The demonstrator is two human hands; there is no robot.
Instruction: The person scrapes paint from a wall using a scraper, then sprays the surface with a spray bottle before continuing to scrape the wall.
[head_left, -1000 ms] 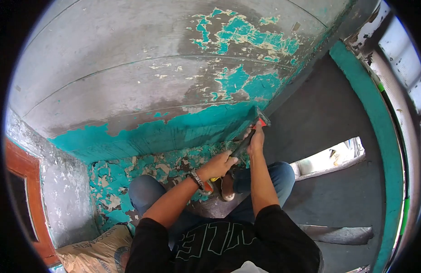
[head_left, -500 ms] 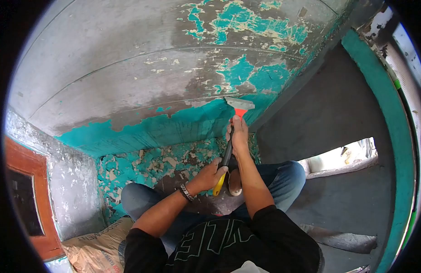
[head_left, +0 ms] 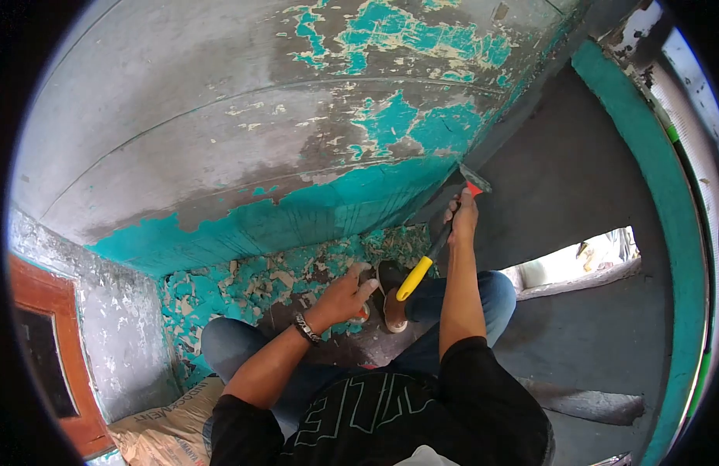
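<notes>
My right hand (head_left: 463,219) is closed round the upper part of a paint scraper (head_left: 415,277) with a black shaft, yellow grip end and red head. Its wide metal blade (head_left: 476,179) is at the right end of the wall, by the corner with the dark grey surface; whether it touches is hard to tell. My left hand (head_left: 344,299) is off the scraper, thumb and forefinger apart, with nothing in it. In front, the wall (head_left: 189,147) is partly bare grey, with teal paint (head_left: 328,206) along its lower part and in patches higher up.
Teal and beige paint flakes (head_left: 220,283) cover the floor along the wall. A brown cement bag (head_left: 169,427) lies at lower left, near an orange-brown wooden frame (head_left: 76,365). The dark grey surface (head_left: 561,171) on the right has a bright opening (head_left: 585,260). My shoe (head_left: 394,311) is below the scraper.
My right hand has carried the scraper rightward, so the blade has left the teal wall area for the corner. My left hand has let go of the yellow grip.
</notes>
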